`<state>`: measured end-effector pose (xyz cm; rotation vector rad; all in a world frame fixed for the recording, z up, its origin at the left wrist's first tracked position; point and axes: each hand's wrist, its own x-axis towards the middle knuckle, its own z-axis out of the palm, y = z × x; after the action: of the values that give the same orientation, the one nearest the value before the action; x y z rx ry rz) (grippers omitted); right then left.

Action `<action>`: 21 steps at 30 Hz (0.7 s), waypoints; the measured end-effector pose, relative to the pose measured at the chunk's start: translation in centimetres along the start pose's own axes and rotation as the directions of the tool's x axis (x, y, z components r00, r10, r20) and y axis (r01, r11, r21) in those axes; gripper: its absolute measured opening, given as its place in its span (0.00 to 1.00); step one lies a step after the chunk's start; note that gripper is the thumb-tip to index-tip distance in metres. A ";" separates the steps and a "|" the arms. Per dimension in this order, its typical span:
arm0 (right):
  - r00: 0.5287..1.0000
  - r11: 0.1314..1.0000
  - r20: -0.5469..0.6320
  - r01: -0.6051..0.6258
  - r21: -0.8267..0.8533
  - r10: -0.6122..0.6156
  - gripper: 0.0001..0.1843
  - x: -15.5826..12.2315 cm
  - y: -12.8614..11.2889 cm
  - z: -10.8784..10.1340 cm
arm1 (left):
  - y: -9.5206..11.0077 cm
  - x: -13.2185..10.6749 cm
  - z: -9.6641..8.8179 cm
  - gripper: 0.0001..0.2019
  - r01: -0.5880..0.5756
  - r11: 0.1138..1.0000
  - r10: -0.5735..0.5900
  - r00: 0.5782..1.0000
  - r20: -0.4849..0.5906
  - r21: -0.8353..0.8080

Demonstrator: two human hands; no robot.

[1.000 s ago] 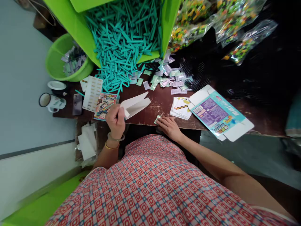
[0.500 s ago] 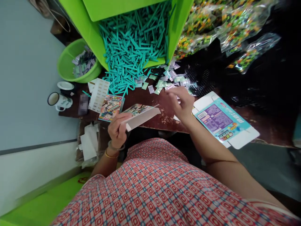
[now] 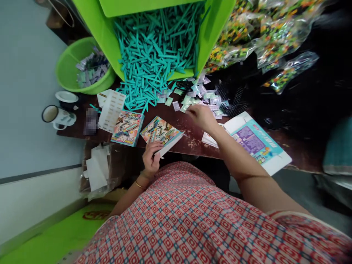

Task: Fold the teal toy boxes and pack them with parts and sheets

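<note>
Cardboard, glossy print: the printed box (image 3: pixel 161 132) is in my left hand (image 3: pixel 151 158), grip clenched on its near corner with the thumb on top. The box is tilted with its picture face up, sits over the near edge of the brown tabletop (image 3: pixel 192 137), and its white side flap shows on the right. My right hand (image 3: pixel 202 115) is stretched forward, palm down, fingertips at the near fringe of the small packets (image 3: pixel 200 97) scattered mid-tabletop. Can't tell whether that grip is pinching a packet or is released, because the fingers curl under. A second printed box (image 3: pixel 128 128) lies flat just left of the held one, close but not touching as far as I can see. Further left are a white label sheet (image 3: pixel 111 109) and a mug (image 3: pixel 55 116). A green bin (image 3: pixel 217 22) at the back spills teal sticks (image 3: pixel 154 51) onto the tabletop. A green basin (image 3: pixel 68 79) to its left holds more packets. A flattened blue-purple carton (image 3: pixel 257 143) lies right of my forearm, with leaflets (image 3: pixel 209 139) tucked partly under its left end. Clear bags of coloured pieces (image 3: pixel 261 25) are stacked at back right.
</note>
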<state>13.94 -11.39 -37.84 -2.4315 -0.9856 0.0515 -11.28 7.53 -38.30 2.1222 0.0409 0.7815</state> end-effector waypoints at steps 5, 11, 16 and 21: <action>0.982 0.960 -0.001 -0.182 -0.212 0.186 0.27 -17.6 3.5 0.5 | -0.4 2.1 0.4 0.22 0.012 0.999 -0.013 1.000 -0.016 -0.051; 0.966 0.965 -0.093 -0.250 -0.081 0.243 0.31 -24.2 6.7 1.4 | -1.3 3.9 1.7 0.25 0.011 0.999 -0.010 1.000 0.029 -0.050; 0.842 0.855 -0.316 -0.498 -0.143 0.437 0.29 -24.0 10.6 -1.3 | -0.8 3.9 2.4 0.25 0.022 0.999 -0.021 0.999 0.026 -0.046; 0.958 0.926 -0.115 -0.285 -0.249 0.264 0.29 -21.1 7.4 0.3 | -0.1 3.2 2.3 0.24 0.010 0.999 -0.007 0.999 0.044 -0.053</action>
<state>3.03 -29.68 -44.77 -2.7782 -0.6431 -0.0842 -7.39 6.91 -37.77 2.0871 0.0060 0.7232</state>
